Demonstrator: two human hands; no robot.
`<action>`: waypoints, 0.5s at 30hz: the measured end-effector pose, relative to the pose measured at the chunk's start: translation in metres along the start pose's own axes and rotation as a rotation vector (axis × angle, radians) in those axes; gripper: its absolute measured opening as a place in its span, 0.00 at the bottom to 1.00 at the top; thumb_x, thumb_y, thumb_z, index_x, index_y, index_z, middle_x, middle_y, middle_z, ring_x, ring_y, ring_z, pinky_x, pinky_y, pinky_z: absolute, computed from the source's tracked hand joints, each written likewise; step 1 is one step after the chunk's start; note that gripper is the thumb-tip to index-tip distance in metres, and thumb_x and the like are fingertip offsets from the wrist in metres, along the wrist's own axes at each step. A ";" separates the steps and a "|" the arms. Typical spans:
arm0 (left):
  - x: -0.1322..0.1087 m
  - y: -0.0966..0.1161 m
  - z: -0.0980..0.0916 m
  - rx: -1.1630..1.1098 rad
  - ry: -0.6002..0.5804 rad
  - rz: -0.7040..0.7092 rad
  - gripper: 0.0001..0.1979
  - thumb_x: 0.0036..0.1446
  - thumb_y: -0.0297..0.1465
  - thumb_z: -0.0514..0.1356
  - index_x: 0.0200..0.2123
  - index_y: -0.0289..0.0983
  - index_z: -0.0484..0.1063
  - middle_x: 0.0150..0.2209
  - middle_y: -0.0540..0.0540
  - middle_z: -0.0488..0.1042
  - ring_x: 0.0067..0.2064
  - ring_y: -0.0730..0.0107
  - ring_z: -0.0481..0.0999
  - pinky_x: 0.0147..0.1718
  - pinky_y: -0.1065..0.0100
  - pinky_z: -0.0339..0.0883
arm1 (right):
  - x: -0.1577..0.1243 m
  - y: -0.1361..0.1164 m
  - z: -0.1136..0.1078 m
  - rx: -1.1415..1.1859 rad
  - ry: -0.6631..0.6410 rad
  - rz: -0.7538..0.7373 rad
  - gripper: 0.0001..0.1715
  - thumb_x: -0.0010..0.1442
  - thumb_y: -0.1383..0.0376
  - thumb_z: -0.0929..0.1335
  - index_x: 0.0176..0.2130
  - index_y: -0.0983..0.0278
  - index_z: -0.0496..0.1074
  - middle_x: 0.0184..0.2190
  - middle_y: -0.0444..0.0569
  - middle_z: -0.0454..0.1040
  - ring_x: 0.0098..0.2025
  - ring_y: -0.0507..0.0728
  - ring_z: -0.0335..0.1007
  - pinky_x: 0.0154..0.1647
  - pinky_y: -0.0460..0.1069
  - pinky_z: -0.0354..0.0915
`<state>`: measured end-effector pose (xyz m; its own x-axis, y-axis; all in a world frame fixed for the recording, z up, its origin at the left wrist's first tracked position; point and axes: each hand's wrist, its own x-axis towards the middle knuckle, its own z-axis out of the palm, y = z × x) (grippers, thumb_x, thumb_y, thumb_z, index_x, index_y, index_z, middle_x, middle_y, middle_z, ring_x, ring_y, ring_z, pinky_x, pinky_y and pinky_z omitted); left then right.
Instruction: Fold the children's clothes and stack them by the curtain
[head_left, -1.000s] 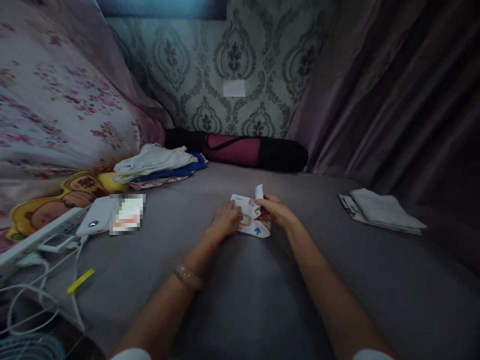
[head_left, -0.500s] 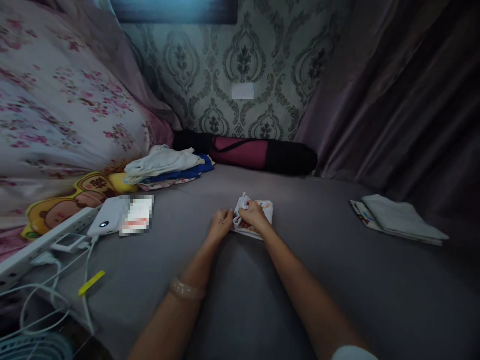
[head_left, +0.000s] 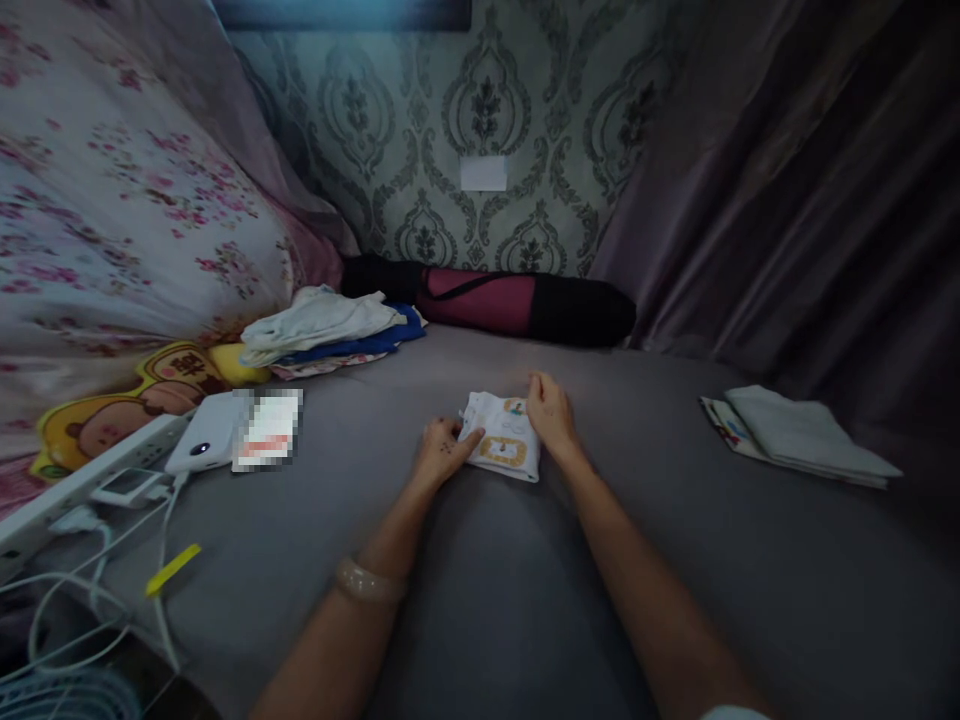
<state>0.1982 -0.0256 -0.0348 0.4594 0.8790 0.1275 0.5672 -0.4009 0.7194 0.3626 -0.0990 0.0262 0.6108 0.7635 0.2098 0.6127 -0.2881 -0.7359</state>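
Note:
A small white cloth (head_left: pixel 501 425), folded into a near-square packet with yellow-brown and coloured prints on top, lies on the grey bed sheet (head_left: pixel 480 580). My left hand (head_left: pixel 442 452) holds its left edge, with the thumb laid over the top and the other fingers curled at the side. At the right edge, my right hand (head_left: pixel 553 412) is turned on its side. Its fingers are closed together against the cloth, and their tips are partly hidden. A pale bracelet (head_left: pixel 367 580) circles my left forearm.
Folded light cloths (head_left: pixel 810 435) lie at the right. A heap of clothes (head_left: pixel 322 325) sits at the back left, beside a long black and maroon bag (head_left: pixel 480 300). Along the left are a power strip (head_left: pixel 112 475), a white phone (head_left: pixel 210 432), cables and a yellow strip (head_left: pixel 174 570).
The right hand has moved from on top of the cloth to its right edge. The cloth now lies flatter with its printed face showing, and the left thumb has come over it.

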 end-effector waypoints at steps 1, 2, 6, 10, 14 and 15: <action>0.000 0.000 0.001 0.049 0.005 0.002 0.15 0.51 0.43 0.62 0.29 0.35 0.74 0.34 0.42 0.73 0.42 0.59 0.72 0.42 0.64 0.64 | -0.002 0.004 -0.002 -0.081 0.027 -0.098 0.24 0.67 0.63 0.54 0.57 0.68 0.66 0.56 0.60 0.69 0.59 0.59 0.63 0.60 0.55 0.56; -0.001 -0.001 0.002 0.092 0.008 0.003 0.14 0.52 0.41 0.62 0.31 0.35 0.75 0.36 0.42 0.73 0.42 0.59 0.72 0.44 0.63 0.64 | -0.005 0.009 -0.001 -0.160 0.014 -0.175 0.26 0.67 0.63 0.54 0.59 0.69 0.63 0.60 0.60 0.64 0.64 0.60 0.55 0.64 0.56 0.50; 0.000 -0.006 0.007 0.121 0.032 0.013 0.12 0.55 0.35 0.60 0.40 0.34 0.73 0.38 0.42 0.73 0.43 0.62 0.72 0.46 0.63 0.65 | -0.023 0.025 0.020 -0.400 -0.184 -0.276 0.33 0.68 0.58 0.54 0.65 0.72 0.55 0.67 0.60 0.51 0.70 0.63 0.37 0.67 0.62 0.37; 0.000 -0.010 0.010 0.068 0.048 0.066 0.15 0.55 0.31 0.59 0.47 0.35 0.69 0.42 0.42 0.74 0.46 0.64 0.72 0.49 0.62 0.64 | -0.031 0.031 0.034 -0.497 -0.249 -0.256 0.34 0.68 0.56 0.53 0.66 0.72 0.53 0.68 0.59 0.48 0.70 0.63 0.38 0.67 0.62 0.33; 0.000 -0.013 0.012 0.060 0.042 0.063 0.17 0.56 0.31 0.58 0.50 0.37 0.68 0.44 0.42 0.74 0.46 0.63 0.72 0.51 0.60 0.63 | -0.029 0.033 0.035 -0.504 -0.252 -0.254 0.35 0.68 0.55 0.53 0.66 0.72 0.53 0.68 0.58 0.48 0.70 0.63 0.39 0.67 0.61 0.33; 0.000 -0.014 0.012 0.060 0.044 0.056 0.17 0.57 0.31 0.58 0.50 0.37 0.68 0.44 0.42 0.74 0.46 0.63 0.72 0.51 0.60 0.63 | -0.028 0.033 0.036 -0.507 -0.255 -0.249 0.35 0.68 0.55 0.53 0.66 0.72 0.53 0.68 0.58 0.48 0.70 0.63 0.39 0.67 0.61 0.33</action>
<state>0.1988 -0.0227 -0.0529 0.4618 0.8646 0.1978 0.5815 -0.4636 0.6685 0.3480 -0.1094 -0.0270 0.3180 0.9393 0.1290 0.9216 -0.2743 -0.2745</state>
